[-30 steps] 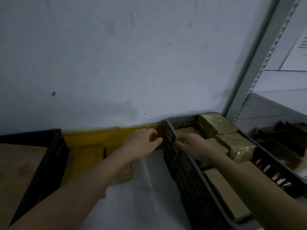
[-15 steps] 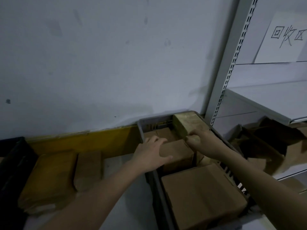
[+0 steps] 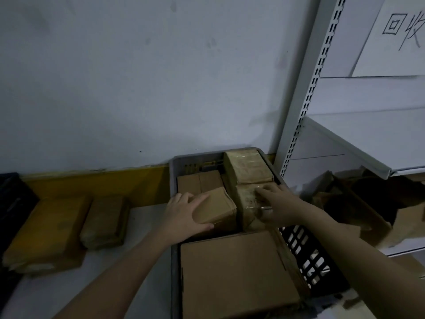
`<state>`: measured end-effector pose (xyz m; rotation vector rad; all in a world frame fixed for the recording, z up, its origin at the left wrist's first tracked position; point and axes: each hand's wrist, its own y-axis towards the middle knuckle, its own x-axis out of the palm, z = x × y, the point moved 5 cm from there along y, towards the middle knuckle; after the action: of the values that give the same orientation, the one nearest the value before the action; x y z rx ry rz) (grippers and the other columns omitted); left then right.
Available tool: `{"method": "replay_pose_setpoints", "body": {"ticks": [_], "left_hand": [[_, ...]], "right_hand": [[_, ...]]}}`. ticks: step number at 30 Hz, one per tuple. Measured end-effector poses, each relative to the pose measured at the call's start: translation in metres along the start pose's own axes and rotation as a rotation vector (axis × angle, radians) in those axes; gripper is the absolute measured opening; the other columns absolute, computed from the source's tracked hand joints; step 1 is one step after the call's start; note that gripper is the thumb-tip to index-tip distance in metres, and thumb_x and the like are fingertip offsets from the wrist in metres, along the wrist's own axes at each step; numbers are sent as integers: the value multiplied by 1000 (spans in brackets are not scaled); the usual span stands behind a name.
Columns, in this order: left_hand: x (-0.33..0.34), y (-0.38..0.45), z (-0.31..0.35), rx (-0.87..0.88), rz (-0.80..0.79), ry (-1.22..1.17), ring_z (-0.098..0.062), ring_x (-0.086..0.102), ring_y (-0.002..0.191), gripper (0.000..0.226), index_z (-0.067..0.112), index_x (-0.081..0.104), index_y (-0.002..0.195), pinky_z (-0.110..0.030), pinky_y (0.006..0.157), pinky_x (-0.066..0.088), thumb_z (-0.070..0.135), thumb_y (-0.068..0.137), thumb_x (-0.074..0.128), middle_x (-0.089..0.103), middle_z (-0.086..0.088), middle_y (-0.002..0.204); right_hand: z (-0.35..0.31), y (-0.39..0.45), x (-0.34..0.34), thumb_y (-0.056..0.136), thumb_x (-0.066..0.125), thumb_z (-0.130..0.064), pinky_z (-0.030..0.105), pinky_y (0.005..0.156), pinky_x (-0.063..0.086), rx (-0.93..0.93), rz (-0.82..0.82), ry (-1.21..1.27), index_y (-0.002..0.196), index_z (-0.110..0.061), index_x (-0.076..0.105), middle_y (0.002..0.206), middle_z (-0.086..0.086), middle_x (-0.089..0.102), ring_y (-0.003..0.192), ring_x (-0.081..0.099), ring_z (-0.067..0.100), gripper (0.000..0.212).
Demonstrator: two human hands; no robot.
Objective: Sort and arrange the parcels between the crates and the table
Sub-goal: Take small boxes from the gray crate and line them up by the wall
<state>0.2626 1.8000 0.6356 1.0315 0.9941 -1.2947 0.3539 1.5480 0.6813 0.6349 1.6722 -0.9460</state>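
Grey crate [image 3: 174, 261] sits on the white surface [image 3: 128, 284], its far rim close against the wall [image 3: 138, 77], its right side next to the shelf upright [image 3: 305, 95]. Inside, parcels pack it nearly wall to wall: a large flat parcel [image 3: 236, 275] fills the near half, a taped parcel [image 3: 247, 166] stands along the far right wall.

My left hand [image 3: 184, 217] is curled over the near left corner of a small brown parcel [image 3: 216, 208], thumb under its front edge, fingers spread on top; that parcel is tilted, left edge at the crate wall. My right hand [image 3: 278, 206] is half open, fingers on a plastic-wrapped parcel [image 3: 249, 199] at the right wall; I cannot tell whether it actually grips it, dim light.

Open room: bare surface left of the crate. Further left, two parcels [image 3: 76, 226] lie side by side, touching, near the yellow wall strip [image 3: 103, 183]. A black crate [image 3: 13, 199] edge shows far left.
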Motion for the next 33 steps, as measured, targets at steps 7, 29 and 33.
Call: {"method": "replay_pose_setpoints", "body": {"ticks": [7,29,33], "left_hand": [[-2,2,0,-15,14,-6,-14,36,115,96,49,18,152,-30,91,31,89,69,42,43,6,129],[-1,4,0,-8,61,-8,-15,38,115,95,48,18,152,-31,94,32,90,68,35,44,5,128],[-3,3,2,-16,60,-11,-14,37,115,96,48,19,152,-29,91,29,91,66,33,43,5,127]], "right_hand": [[10,23,-1,75,81,-41,43,113,31,-8,-93,77,134,-22,33,148,5,34,138,31,29,79],[9,18,4,53,84,-67,42,104,40,-31,65,175,118,-28,36,131,-4,40,125,36,18,89],[5,7,6,57,76,-75,49,115,29,13,164,107,148,-28,23,152,0,26,142,19,25,116]]}}
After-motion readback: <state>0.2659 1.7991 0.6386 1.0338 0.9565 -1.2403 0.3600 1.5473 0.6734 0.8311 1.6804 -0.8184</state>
